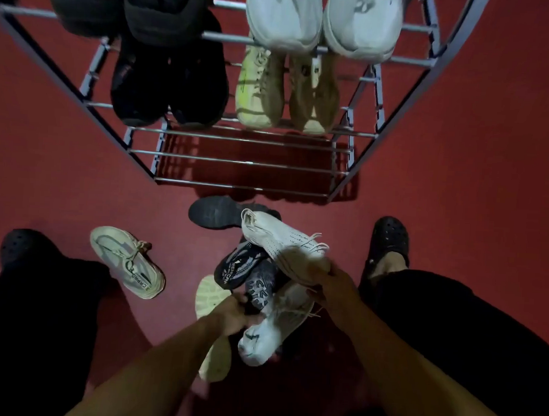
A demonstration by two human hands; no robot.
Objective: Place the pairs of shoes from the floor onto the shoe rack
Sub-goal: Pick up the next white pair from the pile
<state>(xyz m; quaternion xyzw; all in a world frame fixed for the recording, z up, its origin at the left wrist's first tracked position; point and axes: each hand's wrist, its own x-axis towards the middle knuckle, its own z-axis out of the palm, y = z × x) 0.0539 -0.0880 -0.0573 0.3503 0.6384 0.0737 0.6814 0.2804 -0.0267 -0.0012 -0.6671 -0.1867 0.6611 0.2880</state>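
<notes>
A metal shoe rack (237,161) stands ahead of me on the red floor. White sneakers (321,22), black shoes (134,12), dark sneakers (168,84) and yellowish sneakers (288,94) sit on its shelves; the two lowest shelves hold nothing. A heap of shoes lies between my feet. My right hand (336,284) grips a white knit sneaker (284,243) by its heel, lifted above the heap. My left hand (236,314) holds the lower white sneaker (267,328) in the heap. Dark patterned shoes (244,266) lie beside it.
A pale sneaker (127,263) lies alone on the floor at left. A dark shoe (215,211) lies just before the rack. A pale sole-up shoe (212,328) sits under my left arm. My feet wear black clogs (389,242).
</notes>
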